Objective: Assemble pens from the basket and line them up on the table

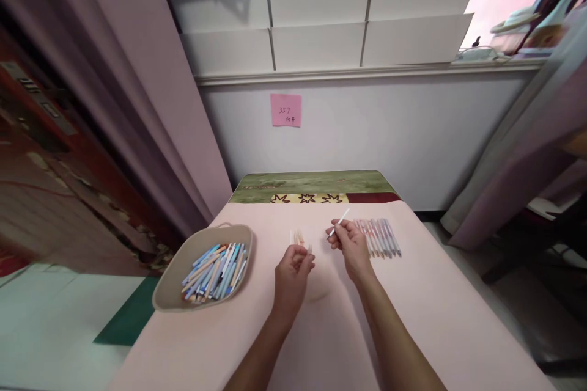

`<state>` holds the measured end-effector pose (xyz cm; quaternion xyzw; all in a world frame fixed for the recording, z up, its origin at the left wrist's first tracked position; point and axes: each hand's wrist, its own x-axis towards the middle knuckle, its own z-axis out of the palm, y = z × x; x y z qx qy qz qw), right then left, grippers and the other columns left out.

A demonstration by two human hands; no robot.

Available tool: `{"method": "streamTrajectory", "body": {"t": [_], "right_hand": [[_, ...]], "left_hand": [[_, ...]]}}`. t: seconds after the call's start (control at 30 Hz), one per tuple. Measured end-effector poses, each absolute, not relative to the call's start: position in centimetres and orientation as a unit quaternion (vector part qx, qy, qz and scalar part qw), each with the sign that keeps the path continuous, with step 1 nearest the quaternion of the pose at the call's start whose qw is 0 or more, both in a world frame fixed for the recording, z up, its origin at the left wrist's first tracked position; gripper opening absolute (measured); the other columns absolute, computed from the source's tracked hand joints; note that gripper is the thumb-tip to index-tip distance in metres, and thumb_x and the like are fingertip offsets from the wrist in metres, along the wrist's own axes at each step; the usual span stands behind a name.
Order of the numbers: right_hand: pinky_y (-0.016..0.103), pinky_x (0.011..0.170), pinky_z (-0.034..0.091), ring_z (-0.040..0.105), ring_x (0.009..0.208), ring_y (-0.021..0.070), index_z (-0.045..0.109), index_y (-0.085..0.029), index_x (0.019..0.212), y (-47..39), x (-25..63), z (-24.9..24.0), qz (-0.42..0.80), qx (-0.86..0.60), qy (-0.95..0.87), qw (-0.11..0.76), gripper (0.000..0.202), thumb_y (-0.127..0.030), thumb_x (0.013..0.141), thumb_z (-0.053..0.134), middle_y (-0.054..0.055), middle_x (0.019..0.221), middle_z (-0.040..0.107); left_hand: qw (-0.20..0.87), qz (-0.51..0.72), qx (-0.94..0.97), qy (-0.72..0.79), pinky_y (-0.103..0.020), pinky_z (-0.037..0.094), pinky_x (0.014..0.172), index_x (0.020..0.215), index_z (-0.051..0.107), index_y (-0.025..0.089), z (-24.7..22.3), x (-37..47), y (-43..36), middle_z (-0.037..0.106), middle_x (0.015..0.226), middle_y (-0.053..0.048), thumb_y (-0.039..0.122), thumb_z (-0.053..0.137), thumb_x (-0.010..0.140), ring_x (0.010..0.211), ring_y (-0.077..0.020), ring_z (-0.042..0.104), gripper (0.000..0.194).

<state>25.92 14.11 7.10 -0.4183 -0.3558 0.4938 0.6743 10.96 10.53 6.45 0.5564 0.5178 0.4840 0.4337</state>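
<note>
My left hand (293,266) is closed in a pinch over the middle of the pink tabletop, with a small pale piece at its fingertips. Just beyond it lie a few thin pale sticks (298,237). To the right, my right hand (349,241) pinches a slim white stick (338,224) that slants up to the right and has a dark lower tip. Beside that hand, several pens (384,238) lie in a neat row. A beige basket (172,281) on the left holds many blue, white and tan pens (217,272).
The table is covered by a pink cloth (330,342), with a green patterned strip (312,182) along its far edge. A pink note (285,110) is stuck on the wall behind. Curtains hang at both sides, and white boxes (316,46) stand above the ledge.
</note>
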Motion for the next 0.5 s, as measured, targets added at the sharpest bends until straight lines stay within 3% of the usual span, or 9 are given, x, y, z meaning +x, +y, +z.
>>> {"method": "streamTrajectory", "body": {"t": [0.13,0.5], "right_hand": [[0.021,0.051,0.045,0.055,0.056,0.0095,0.059,-0.018,0.093,12.8,23.7,8.1,0.482,-0.398,-0.391,0.676,0.03,-0.045,0.08,0.065,0.003,0.078,0.067],[0.023,0.052,0.046,0.054,0.056,0.0106,0.057,-0.019,0.094,10.6,21.1,8.2,0.477,-0.405,-0.448,0.639,0.03,-0.047,0.083,0.061,0.004,0.081,0.066]], "left_hand": [[0.445,0.518,0.552,0.479,-0.029,0.05,0.075,0.095,0.061,0.018,7.1,10.1,9.2,0.07,0.078,-0.003,0.033,0.064,0.079,0.076,-0.0179,0.066,0.022],[0.41,0.512,0.589,0.473,-0.027,0.048,0.069,0.086,0.066,0.019,8.2,8.3,7.0,0.071,0.079,-0.004,0.029,0.06,0.081,0.074,-0.0178,0.065,0.013]]}}
